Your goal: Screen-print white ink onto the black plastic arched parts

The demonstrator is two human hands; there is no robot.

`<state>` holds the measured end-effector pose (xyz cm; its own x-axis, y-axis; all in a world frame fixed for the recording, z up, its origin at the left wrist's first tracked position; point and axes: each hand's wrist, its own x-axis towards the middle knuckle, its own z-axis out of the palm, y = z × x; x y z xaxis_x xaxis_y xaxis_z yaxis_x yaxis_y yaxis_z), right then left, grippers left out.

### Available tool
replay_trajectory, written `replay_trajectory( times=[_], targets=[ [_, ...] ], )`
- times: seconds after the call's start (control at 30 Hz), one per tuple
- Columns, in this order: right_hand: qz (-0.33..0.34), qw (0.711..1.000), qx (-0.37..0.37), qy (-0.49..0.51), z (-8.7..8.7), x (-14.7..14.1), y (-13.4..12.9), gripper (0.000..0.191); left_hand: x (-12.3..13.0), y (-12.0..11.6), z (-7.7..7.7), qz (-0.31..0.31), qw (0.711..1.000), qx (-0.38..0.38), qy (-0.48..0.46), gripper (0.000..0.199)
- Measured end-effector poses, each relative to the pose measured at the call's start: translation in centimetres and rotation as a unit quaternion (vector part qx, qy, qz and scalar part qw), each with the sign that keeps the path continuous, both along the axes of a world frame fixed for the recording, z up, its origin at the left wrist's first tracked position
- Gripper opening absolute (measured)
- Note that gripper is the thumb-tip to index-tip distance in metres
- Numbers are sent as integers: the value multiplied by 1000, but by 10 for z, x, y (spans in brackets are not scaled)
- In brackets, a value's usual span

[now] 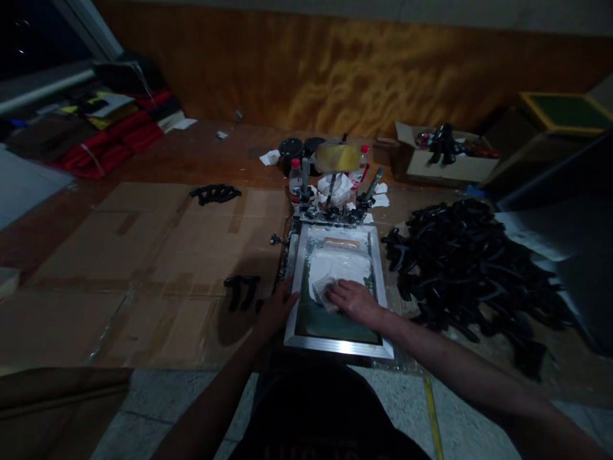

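In front of me lies a silk-screen frame [340, 345] with an aluminium border, and white ink [338, 265] covers the upper middle of its green mesh. My right hand [354, 300] is closed on a crumpled white cloth [325, 292], pressing it on the mesh at the ink's lower edge. At the frame's left side, my left hand [276, 308] grips the border; its fingers are dim. A brown wooden-edged squeegee [341, 243] rests at the top of the mesh. Beyond it stands the clamp [330, 213] that bears the frame.
Black curved plastic parts [460, 262] form a large heap at right; several more [242, 291] lie on the cardboard [158, 255] at left. Red-capped bottles [295, 179] and black tubs [290, 150] stand behind the clamp. A carton [450, 163] is at the back right, red bundles [115, 140] at the back left.
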<state>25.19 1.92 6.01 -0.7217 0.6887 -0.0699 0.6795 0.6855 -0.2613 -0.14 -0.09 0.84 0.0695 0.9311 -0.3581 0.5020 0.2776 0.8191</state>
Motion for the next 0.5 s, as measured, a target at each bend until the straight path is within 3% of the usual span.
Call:
replay_trajectory(
  times=[0.07, 0.13, 0.3, 0.4, 0.5],
  targets=[
    [22, 1000, -14, 10, -5, 2, -8, 27, 0, 0, 1, 1, 1000, -3, 0, 61],
    [-9, 999, -23, 22, 1, -1, -1, 29, -1, 0, 6, 2, 1000, -8, -5, 63],
    [-178, 983, 32, 37, 47, -9, 68, 55, -5, 2, 45, 37, 996, 22, -73, 61],
    [-280, 949, 80, 116, 66, 29, 104, 54, -5, 11, 80, 72, 991, 60, -94, 49],
    [-422, 883, 103, 177, 58, 85, 110, 50, 2, 32, 116, 90, 975, 117, -169, 56]
  ],
)
